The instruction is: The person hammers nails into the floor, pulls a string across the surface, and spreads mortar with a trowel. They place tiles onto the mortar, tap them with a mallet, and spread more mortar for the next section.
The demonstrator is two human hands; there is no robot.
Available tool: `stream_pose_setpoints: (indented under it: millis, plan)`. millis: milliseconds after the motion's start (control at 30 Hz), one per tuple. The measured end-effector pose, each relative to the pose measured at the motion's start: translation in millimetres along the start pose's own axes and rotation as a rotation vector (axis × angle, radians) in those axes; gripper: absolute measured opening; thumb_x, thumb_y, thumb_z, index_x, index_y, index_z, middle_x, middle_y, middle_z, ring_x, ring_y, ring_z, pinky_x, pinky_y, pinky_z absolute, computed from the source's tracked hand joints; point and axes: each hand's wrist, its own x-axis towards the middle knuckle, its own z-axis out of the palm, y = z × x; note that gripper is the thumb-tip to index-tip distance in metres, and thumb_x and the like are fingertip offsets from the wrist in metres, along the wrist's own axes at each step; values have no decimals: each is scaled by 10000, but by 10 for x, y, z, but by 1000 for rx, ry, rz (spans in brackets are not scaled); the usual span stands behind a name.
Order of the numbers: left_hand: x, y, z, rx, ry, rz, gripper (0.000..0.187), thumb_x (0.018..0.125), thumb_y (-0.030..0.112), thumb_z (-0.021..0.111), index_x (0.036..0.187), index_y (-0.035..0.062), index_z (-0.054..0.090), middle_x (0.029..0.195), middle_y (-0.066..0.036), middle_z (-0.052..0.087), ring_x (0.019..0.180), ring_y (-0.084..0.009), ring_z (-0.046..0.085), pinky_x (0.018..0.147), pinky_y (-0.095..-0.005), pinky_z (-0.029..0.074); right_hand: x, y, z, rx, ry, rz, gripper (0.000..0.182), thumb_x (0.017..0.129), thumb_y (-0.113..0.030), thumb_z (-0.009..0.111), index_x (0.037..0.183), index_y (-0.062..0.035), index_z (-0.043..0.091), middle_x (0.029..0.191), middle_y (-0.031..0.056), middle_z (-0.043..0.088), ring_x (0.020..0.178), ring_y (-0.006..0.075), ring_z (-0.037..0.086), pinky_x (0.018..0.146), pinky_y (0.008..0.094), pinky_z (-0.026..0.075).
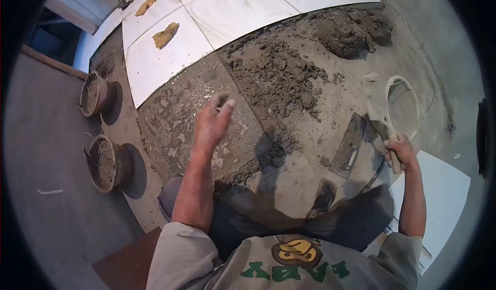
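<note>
My right hand (401, 151) is closed round the handle of a wide brush (377, 101), its pale bristles pointing up and slightly blurred. Just right of the brush is a white-rimmed container (416, 109) with a thin wire handle. A flat plastering trowel (347, 148) lies on the floor to the left of that hand. Over the wet, grey mortar bed (181, 130), my left hand (213, 122) hangs with fingers loosely curled and the thumb apart; I see nothing in it. Large white tiles (170, 57) border the bed's far side.
Two mortar-stained buckets (109, 166) stand along the left wall. Loose mortar (281, 75) spreads right of the bed, with a bigger heap (349, 34) behind. Yellowish lumps (165, 35) rest on the laid tiles. More white tiles (439, 186) lie stacked at my right.
</note>
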Motion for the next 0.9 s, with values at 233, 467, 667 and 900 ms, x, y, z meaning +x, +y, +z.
stream_pose_setpoints:
  millis: [233,467,667,900]
  plan:
    - [38,-557,-647,-2,125,-127,421,881,353,588,1144,26,622,1007,-146,679,901,-233,650,797,-356,506,-61,-67,1906,-322,-378,28,305,781,-92,660,1064,-5,587,719,32,593,527,103,559,462,256,464]
    - [-125,-562,-986,-155,64,-201,403,891,335,579,1159,37,620,1006,-139,676,919,-211,641,825,-345,495,-314,1183,3390,115,-378,96,243,772,-131,690,969,-41,581,646,19,560,489,107,536,423,283,434]
    - [-74,-658,-1135,-163,15,-195,412,897,344,566,1174,42,609,1060,-147,662,950,-231,640,838,-348,497,-781,1196,4119,233,-226,200,169,761,-100,674,874,-74,551,626,-3,516,455,112,484,415,280,416]
    - [-146,-817,-1322,-229,111,-123,425,889,344,577,1181,37,608,1042,-124,661,827,-186,613,751,-335,492,-669,964,4216,9,-282,227,205,783,-108,630,974,-45,591,670,32,555,491,120,514,428,294,431]
